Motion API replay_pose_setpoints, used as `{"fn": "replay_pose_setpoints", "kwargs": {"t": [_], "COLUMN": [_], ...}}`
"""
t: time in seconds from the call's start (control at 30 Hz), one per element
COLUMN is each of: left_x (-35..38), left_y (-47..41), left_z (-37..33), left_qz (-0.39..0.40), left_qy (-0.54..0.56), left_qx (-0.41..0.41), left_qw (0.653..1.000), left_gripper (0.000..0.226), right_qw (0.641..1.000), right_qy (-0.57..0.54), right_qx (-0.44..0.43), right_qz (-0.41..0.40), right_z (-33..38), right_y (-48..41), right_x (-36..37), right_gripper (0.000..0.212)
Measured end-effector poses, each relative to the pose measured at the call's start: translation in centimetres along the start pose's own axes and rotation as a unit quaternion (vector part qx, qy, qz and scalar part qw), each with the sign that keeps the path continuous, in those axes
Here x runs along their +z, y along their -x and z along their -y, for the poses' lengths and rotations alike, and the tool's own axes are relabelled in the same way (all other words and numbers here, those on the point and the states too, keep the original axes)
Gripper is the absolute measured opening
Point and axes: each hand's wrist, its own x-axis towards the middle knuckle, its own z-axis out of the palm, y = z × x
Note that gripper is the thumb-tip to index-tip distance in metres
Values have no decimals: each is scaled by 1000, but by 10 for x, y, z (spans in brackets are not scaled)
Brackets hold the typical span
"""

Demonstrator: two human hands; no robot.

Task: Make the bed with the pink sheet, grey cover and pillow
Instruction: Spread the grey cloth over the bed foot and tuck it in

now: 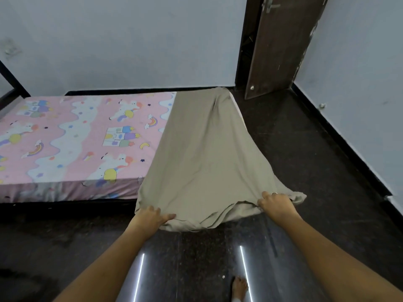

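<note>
A low mattress wears the pink sheet (72, 136), printed with unicorns, rainbows and castles. The grey cover (200, 153), greyish-beige, lies over the mattress's right end from the far wall edge to the near corner and hangs off toward me. My left hand (150, 216) grips the cover's near left edge. My right hand (275, 203), with a ring on one finger, grips the near right edge. Between the hands the hem sags just above the floor. No pillow is in view.
Dark polished floor (196, 258) lies in front of the bed, with my bare foot (238, 287) at the bottom. A brown door (277, 46) stands open at the back right. Pale walls run behind the bed and along the right.
</note>
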Motion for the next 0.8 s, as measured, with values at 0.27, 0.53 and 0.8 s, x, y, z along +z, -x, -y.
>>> {"fn": "replay_pose_setpoints", "kwargs": {"t": [0.27,0.53,0.8], "left_x": [27,42,33], "left_y": [-8,-22,-36], "left_z": [-21,-31,-42], "left_qz": [46,92,162], "left_qy": [-36,-62,-6], "left_qx": [2,-16,-50], "left_qw": [998,994,986], "left_gripper": [51,39,31], "right_qw": [998,991,962], "right_qy": [17,16,-59], "right_qx": [-13,-28,-36], "right_qz": [53,126,264], "right_z": [23,39,43], "right_y": [-4,-10,-22], "right_x": [41,66,73], "right_gripper": [32,38,44]}}
